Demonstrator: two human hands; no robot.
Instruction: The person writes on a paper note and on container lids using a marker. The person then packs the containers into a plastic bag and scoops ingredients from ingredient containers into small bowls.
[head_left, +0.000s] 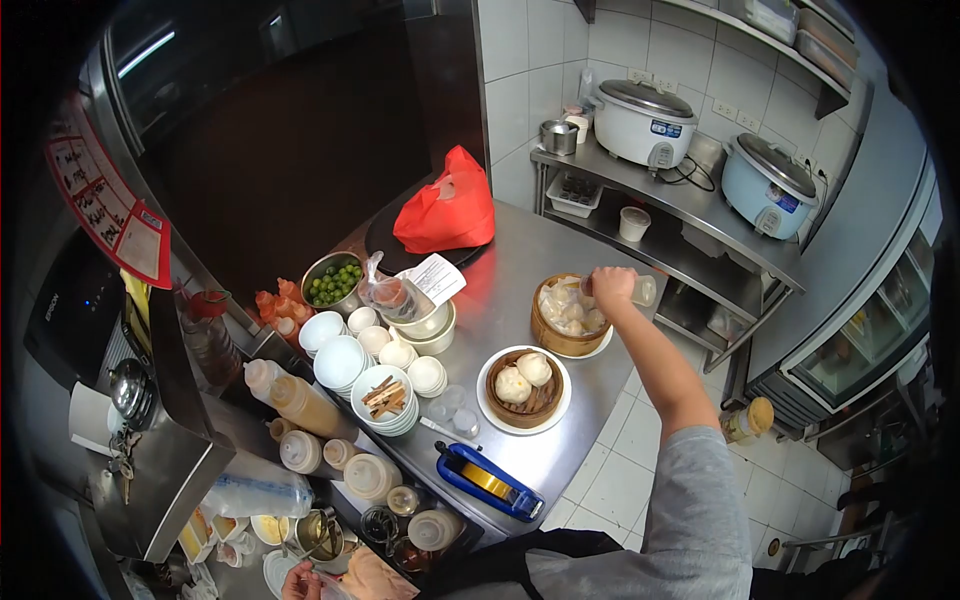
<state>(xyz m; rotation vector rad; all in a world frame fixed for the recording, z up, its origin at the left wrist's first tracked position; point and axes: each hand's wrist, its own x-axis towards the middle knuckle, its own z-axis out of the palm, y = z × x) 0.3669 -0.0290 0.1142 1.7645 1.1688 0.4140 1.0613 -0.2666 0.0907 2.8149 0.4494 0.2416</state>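
Note:
My right hand [612, 288] is closed around a pale translucent squeeze bottle [645, 291], tipped on its side over the right edge of a bamboo steamer [563, 343]. Pale dumplings [566, 310] fill that steamer, which rests on a white plate. Nearer to me, a smaller bamboo steamer [527, 418] holds two white buns [524, 379] and stands on another white plate [484, 400]. At the bottom edge, partly cut off, my left hand [300, 580] has bent fingers by some clear plastic; what they hold is unclear.
A blue tape dispenser [489, 482] lies at the counter's front edge. Stacked white bowls [341, 364], sauce bottles [300, 402] and a pot of green citrus [333, 283] line the left. Behind stand a red bag [449, 207] and rice cookers [645, 125].

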